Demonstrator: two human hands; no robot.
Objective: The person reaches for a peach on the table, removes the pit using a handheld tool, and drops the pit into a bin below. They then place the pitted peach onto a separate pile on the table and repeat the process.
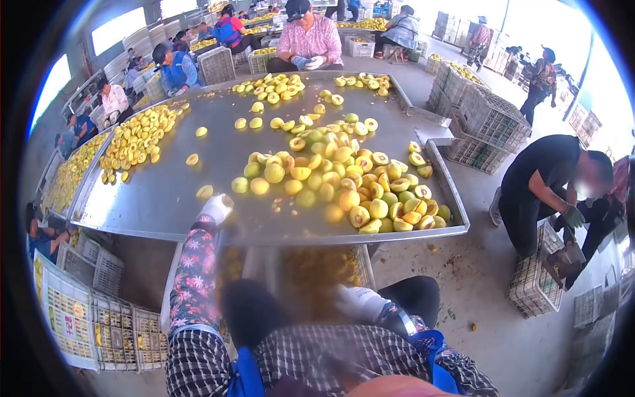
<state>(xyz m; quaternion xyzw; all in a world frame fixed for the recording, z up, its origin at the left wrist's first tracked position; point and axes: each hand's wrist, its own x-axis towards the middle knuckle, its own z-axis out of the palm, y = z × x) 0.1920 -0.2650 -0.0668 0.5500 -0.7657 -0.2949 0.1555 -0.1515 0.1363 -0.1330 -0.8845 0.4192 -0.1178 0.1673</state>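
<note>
My left hand [217, 208], in a white glove, is at the near edge of the metal table [165, 212]. Its fingers are curled together, and what they may hold is hidden. Right beside them lies a single yellow peach half [205, 192]. A large heap of halved peaches [331, 165] spreads across the table to the right of this hand, some cut side up. Low in front of my lap, my right hand [360, 304], also gloved in white, is smeared by motion. A blurred crate with yellow-brown contents [331, 268] is next to it, under the table edge.
Another peach heap [139, 135] lies at the table's left, with more halves [281, 86] at the far side. A person [311, 36] sits opposite. Stacked crates [489, 119] stand right of the table; others [99, 324] are at lower left. A crouching person [555, 185] handles a crate [536, 278].
</note>
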